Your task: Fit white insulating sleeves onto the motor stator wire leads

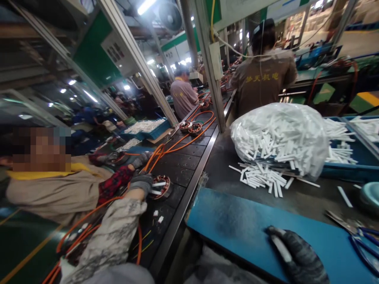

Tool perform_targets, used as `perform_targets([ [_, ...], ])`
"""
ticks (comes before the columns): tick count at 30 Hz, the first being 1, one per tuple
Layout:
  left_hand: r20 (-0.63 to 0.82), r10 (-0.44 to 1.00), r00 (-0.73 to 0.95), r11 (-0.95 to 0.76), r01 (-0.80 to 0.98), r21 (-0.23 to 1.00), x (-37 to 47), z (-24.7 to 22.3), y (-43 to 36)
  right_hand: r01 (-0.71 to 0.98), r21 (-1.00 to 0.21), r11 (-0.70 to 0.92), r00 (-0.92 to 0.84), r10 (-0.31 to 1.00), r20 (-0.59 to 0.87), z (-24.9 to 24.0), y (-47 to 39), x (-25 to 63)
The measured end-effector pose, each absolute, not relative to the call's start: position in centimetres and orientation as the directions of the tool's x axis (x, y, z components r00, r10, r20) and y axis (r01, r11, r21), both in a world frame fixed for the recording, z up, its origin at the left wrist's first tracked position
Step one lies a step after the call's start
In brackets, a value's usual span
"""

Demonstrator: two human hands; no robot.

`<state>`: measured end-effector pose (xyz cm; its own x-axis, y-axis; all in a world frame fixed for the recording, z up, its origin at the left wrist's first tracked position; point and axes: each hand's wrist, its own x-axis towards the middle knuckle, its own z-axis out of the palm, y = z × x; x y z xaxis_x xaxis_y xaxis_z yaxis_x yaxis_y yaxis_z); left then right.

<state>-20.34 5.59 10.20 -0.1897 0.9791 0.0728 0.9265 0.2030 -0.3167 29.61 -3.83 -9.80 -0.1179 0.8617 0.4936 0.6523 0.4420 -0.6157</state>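
My left hand (141, 184), in a grey glove, reaches onto the conveyor and its closed fingers are at the rim of a round wound motor part (161, 187), which has white sleeves lying across it. An orange cable runs beside that hand. On the blue mat (231, 221), my right hand (300, 252), gloved in dark grey, curls around a white sleeve (281, 248). Loose white sleeves (262, 177) lie in a pile beyond the mat, in front of a clear plastic bag (281, 138) full of them.
Scissors (343, 223) with blue handles lie at the right, near a round teal container (371, 197). A co-worker (56, 189) leans in from the left, gloved hands by the conveyor (186, 161). More wound parts (194, 128) sit farther along. A metal post (210, 71) rises beside the belt.
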Motion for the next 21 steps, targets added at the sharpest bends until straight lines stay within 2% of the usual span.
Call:
perform_targets([
  [2, 0.027, 0.987, -0.157, 0.157, 0.933, -0.323, -18.8, 10.3, 5.6, 0.668, -0.554, 0.497, -0.17, 0.827, 0.536, -10.0, -3.7, 29.7],
  [4, -0.011, 0.999, -0.039, 0.035, 0.957, -0.289, -15.7, 9.6, 5.3, 0.679, -0.491, 0.546, -0.21, 0.785, 0.582, -10.1, -3.6, 29.8],
  [7, -0.041, 0.957, 0.288, -0.291, 0.946, -0.14, -9.0, 7.7, 5.3, 0.69, -0.361, 0.627, -0.295, 0.699, 0.651, -9.6, -3.3, 30.0],
  [9, 0.073, 0.802, 0.593, -0.596, 0.803, 0.03, -4.4, 6.1, 5.9, 0.681, -0.272, 0.68, -0.367, 0.639, 0.676, -9.1, -3.0, 30.0],
  [11, 0.13, 0.719, 0.683, -0.695, 0.708, 0.125, -0.9, 4.5, 6.9, 0.68, -0.243, 0.692, -0.384, 0.619, 0.685, -8.7, -2.9, 29.9],
  [13, 0.113, 0.722, 0.683, -0.688, 0.693, 0.215, 1.1, 2.8, 7.8, 0.701, -0.29, 0.651, -0.326, 0.655, 0.681, -8.3, -3.0, 29.6],
  [17, 0.057, 0.826, 0.56, -0.53, 0.741, 0.413, 1.3, -1.0, 8.9, 0.728, -0.422, 0.54, -0.2, 0.756, 0.623, -7.5, -3.3, 28.5],
  [21, 0.061, 0.852, 0.52, -0.471, 0.71, 0.524, -0.4, -4.1, 9.9, 0.753, -0.474, 0.456, -0.127, 0.808, 0.575, -6.8, -3.5, 27.5],
])
